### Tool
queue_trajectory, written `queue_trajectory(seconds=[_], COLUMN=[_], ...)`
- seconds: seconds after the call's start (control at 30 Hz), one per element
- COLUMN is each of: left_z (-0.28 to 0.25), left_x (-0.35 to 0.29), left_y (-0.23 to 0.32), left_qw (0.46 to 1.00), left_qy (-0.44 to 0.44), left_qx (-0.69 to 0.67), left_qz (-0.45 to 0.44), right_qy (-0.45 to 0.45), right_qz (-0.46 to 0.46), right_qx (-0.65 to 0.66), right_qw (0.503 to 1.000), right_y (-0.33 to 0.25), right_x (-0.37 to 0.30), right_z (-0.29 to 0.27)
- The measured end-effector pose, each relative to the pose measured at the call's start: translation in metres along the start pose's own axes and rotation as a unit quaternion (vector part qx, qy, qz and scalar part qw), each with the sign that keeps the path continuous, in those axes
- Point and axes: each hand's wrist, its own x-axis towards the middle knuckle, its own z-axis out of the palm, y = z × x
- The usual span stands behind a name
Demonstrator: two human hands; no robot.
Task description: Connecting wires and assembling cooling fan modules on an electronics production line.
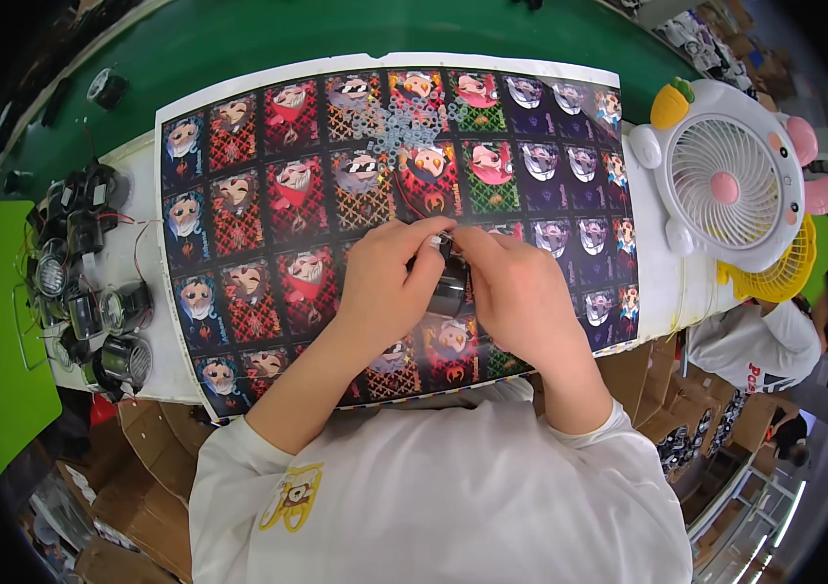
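My left hand (pixel 390 275) and my right hand (pixel 523 290) meet over a printed sheet of cartoon cards (pixel 322 229). Between them is a black, shiny cylindrical unit (pixel 449 294), like a small lamp head. The fingers of both hands are closed around its upper end, thumbs and forefingers pinched together. Whatever small part lies at the fingertips is too hidden to make out. A thin red wire (pixel 412 206) shows just beyond my hands. Farther off on the sheet lies a loose heap of small translucent grey-blue pieces (pixel 402 127).
Several black lamp-like units with clear lenses and wires (pixel 83 263) are heaped at the left. Another unit (pixel 107 88) stands on the green surface (pixel 336 34) behind. At right are a white fan (pixel 733 180) and a yellow basket (pixel 786 268). A person (pixel 759 341) sits beyond; cardboard boxes (pixel 156 457) stand below.
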Motion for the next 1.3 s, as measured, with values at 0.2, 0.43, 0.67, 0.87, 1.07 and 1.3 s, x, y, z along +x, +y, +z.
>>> queue_trajectory(seconds=[0.2,0.43,0.67,0.87,1.07,1.3], left_z=[-0.007,-0.004,-0.048,-0.137,-0.163,-0.189], left_x=[-0.002,-0.006,-0.020,-0.071,-0.081,-0.081], left_y=[0.004,0.001,0.036,0.111,0.127,0.049], left_qw=[1.000,0.999,0.973,0.694,0.702,0.894], left_qy=[0.000,0.008,0.202,0.413,0.361,0.267], left_qx=[0.017,-0.033,0.019,0.051,0.214,0.358], left_qz=[0.000,0.024,0.107,0.587,0.575,0.036], right_qy=[-0.009,0.125,-0.017,0.179,0.213,0.295], right_qz=[0.085,0.029,-0.102,-0.056,0.029,-0.111], right_qx=[0.033,-0.047,0.245,0.097,-0.069,-0.226], right_qw=[0.996,0.991,0.964,0.977,0.974,0.922], right_y=[0.016,0.015,-0.002,0.037,0.093,0.127], right_x=[0.003,-0.012,0.024,0.146,0.272,0.274], right_z=[-0.010,0.001,0.008,-0.008,0.019,0.028])
